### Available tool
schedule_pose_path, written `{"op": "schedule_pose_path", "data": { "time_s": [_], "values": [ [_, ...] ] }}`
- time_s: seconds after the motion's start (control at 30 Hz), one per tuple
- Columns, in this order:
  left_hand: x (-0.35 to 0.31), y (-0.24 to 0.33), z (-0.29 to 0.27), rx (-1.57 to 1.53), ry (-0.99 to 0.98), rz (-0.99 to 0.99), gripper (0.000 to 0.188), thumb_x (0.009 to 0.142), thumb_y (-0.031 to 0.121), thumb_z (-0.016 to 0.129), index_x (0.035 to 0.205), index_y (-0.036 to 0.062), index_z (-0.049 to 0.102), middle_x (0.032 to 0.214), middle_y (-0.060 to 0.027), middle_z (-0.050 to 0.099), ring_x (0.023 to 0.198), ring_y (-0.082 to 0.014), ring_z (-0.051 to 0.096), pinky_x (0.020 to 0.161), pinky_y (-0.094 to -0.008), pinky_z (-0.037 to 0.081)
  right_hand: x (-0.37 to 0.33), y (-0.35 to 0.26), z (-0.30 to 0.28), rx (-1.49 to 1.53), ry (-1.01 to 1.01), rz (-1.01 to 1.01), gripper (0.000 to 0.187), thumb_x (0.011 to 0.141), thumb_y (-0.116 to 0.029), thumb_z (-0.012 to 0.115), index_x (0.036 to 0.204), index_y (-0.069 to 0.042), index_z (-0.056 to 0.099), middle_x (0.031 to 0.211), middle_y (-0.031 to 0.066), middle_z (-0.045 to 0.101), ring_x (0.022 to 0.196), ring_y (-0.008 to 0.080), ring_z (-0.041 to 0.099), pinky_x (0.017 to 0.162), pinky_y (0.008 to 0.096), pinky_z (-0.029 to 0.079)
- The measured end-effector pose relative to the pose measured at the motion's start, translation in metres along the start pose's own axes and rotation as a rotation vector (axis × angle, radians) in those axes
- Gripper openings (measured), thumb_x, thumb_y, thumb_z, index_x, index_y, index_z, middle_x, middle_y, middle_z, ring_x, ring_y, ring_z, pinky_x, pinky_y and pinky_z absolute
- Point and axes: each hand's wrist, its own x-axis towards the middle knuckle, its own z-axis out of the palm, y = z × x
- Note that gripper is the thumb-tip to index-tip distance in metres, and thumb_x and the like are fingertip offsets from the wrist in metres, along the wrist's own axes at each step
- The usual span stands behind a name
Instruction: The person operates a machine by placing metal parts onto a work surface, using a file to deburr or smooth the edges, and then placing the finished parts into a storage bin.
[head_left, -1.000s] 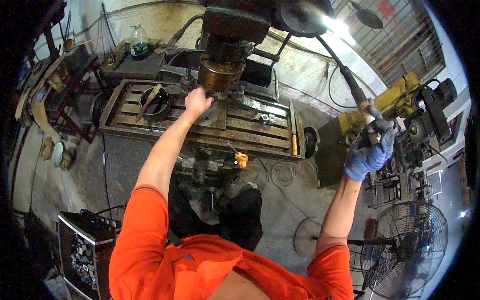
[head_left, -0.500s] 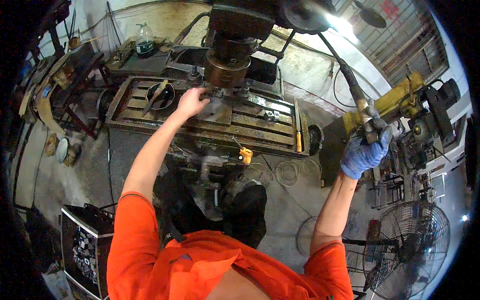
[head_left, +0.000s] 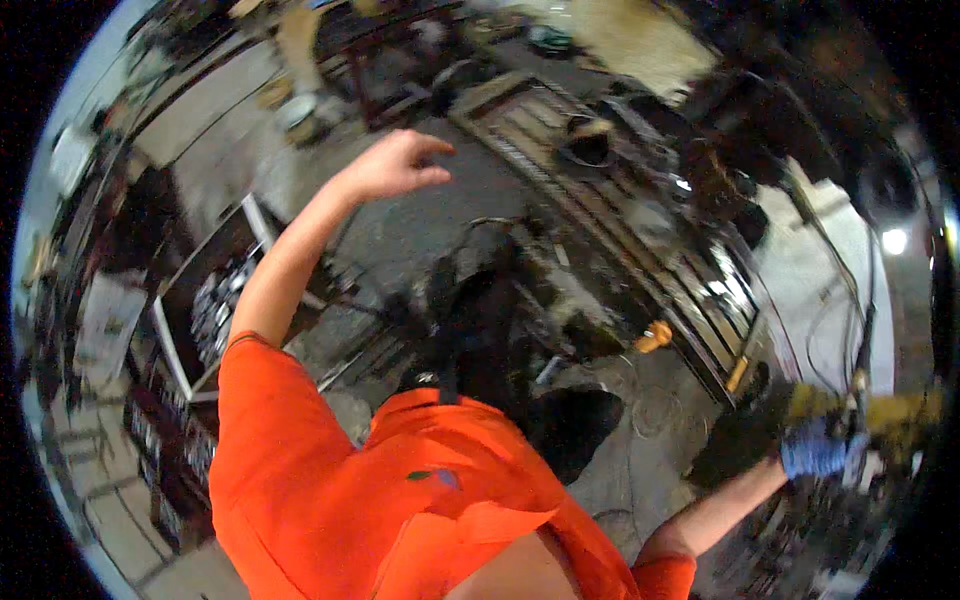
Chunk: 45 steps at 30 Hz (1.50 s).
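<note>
My bare left hand (head_left: 400,168) is raised over the floor to the left of the slotted machine table (head_left: 605,235). Its thumb and fingers are spread, and nothing lies between them. At the far right, my right hand (head_left: 815,450), in a blue knitted glove, is closed around the lower end of a long dark lever (head_left: 866,335). Motion blur softens the fingers on this grip. A dark bowl (head_left: 588,150) rests at the far end of the machine table.
An orange-yellow fitting (head_left: 655,337) sits at the table's near edge, and a yellow-handled tool (head_left: 738,374) lies at its right end. An open-topped cabinet with metal pieces (head_left: 220,305) stands left. A pale bucket (head_left: 298,112) is on the floor.
The view has swung to the left. My left hand has come away from the spindle area and now hangs free over the floor. The right hand keeps its grip on the lever.
</note>
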Motion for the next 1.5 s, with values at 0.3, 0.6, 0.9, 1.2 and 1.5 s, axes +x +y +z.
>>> {"op": "schedule_pose_path", "data": {
  "time_s": [0.3, 0.6, 0.9, 1.2, 1.5],
  "values": [
    [-0.246, -0.167, -0.069, 0.343, 0.303, -0.789, 0.042, 0.069, 0.025, 0.067, 0.102, 0.0007, 0.059, 0.084, -0.0194, 0.062, 0.079, -0.0314, 0.061, 0.071, -0.0375, 0.047, -0.012, -0.012, 0.013, -0.695, 0.028, -0.263, 0.039, 0.068, -0.018, 0.071, 0.099, -0.001, 0.055, 0.087, 0.0088, 0.062, 0.071, 0.0239, 0.059, 0.065, 0.0320, 0.049],
    [-0.275, -0.175, -0.014, 0.505, 0.142, -1.194, 0.047, 0.068, 0.043, 0.067, 0.094, 0.0038, 0.059, 0.091, -0.0148, 0.063, 0.081, -0.0270, 0.062, 0.069, -0.0391, 0.049, -0.019, 0.015, 0.010, -0.644, 0.021, -0.233, 0.032, 0.069, -0.025, 0.072, 0.085, -0.001, 0.060, 0.083, 0.0097, 0.063, 0.070, 0.0233, 0.061, 0.061, 0.0336, 0.050],
    [-0.265, -0.256, 0.025, 0.782, -0.053, -1.158, 0.023, 0.080, 0.020, 0.045, 0.092, 0.0106, 0.063, 0.098, -0.0107, 0.062, 0.092, -0.0259, 0.060, 0.075, -0.0384, 0.048, 0.000, 0.017, 0.000, -0.275, -0.031, -0.200, 0.019, 0.069, 0.000, 0.063, 0.088, 0.002, 0.060, 0.095, 0.0124, 0.062, 0.085, 0.0217, 0.057, 0.074, 0.0323, 0.047],
    [-0.263, -0.267, 0.032, 0.502, 0.223, -1.185, 0.030, 0.079, 0.025, 0.044, 0.100, 0.0060, 0.053, 0.104, -0.0195, 0.057, 0.099, -0.0359, 0.054, 0.079, -0.0468, 0.043, 0.017, -0.047, 0.027, 0.000, 0.079, -0.301, 0.007, 0.077, -0.001, 0.057, 0.083, 0.003, 0.056, 0.085, 0.0152, 0.063, 0.075, 0.0231, 0.061, 0.068, 0.0313, 0.048],
    [-0.270, -0.285, -0.059, -1.149, 0.918, -0.575, 0.017, 0.080, 0.025, 0.057, 0.081, 0.0080, 0.058, 0.072, -0.0008, 0.059, 0.056, -0.0104, 0.050, 0.056, -0.0294, 0.039, 0.031, -0.046, 0.022, 0.042, 0.149, -0.142, 0.011, 0.081, 0.004, 0.045, 0.074, 0.002, 0.053, 0.080, 0.0125, 0.061, 0.075, 0.0219, 0.059, 0.069, 0.0316, 0.048]
  ]
}}
